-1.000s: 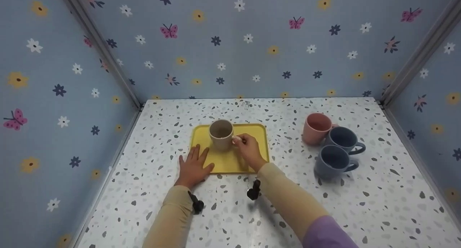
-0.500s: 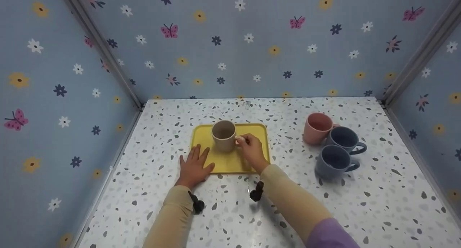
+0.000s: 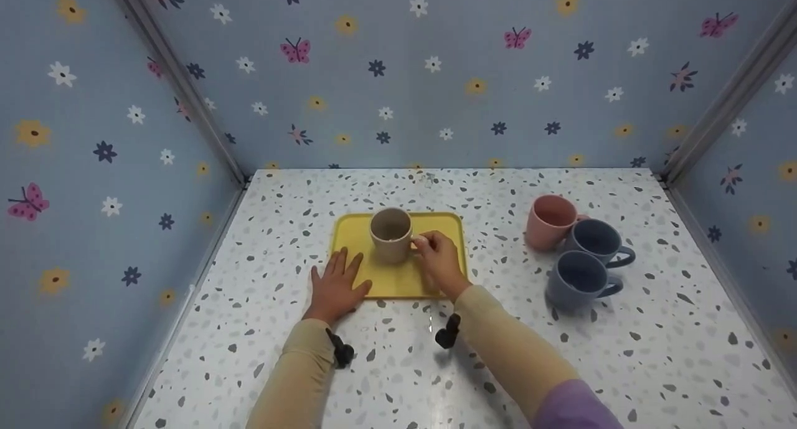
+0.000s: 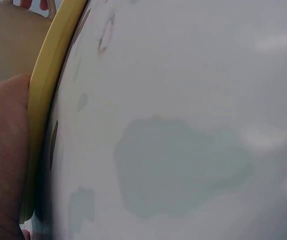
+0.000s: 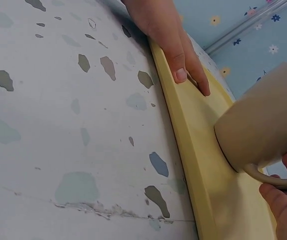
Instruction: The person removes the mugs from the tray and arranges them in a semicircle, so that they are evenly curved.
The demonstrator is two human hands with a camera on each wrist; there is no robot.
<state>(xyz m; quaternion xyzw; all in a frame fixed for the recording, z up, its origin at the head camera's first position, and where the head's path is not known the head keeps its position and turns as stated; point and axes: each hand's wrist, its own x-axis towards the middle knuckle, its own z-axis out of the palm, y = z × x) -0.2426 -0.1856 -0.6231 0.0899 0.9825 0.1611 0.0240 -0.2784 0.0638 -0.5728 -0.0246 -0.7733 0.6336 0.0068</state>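
A beige mug (image 3: 391,237) stands upright on the yellow tray (image 3: 398,287), behind its middle. My right hand (image 3: 441,264) pinches the mug's handle (image 5: 271,180) between thumb and fingers, from the right side. My left hand (image 3: 337,287) lies with spread, straight fingers over the tray's front left corner. In the right wrist view, the left thumb and a finger rest on the tray's surface near its rim. The left wrist view catches part of the left hand (image 4: 3,155) against the tray's edge (image 4: 48,75), with the mug's side behind it.
To the right of the tray, a pink mug (image 3: 548,230) and two blue-grey mugs (image 3: 576,289) stand close together on the speckled white table (image 3: 510,348). Flower-patterned walls (image 3: 423,99) enclose the table at the back and both sides.
The beige mug has slid slightly to the right on the tray, with my right hand still holding its handle. My left hand has stayed in place.
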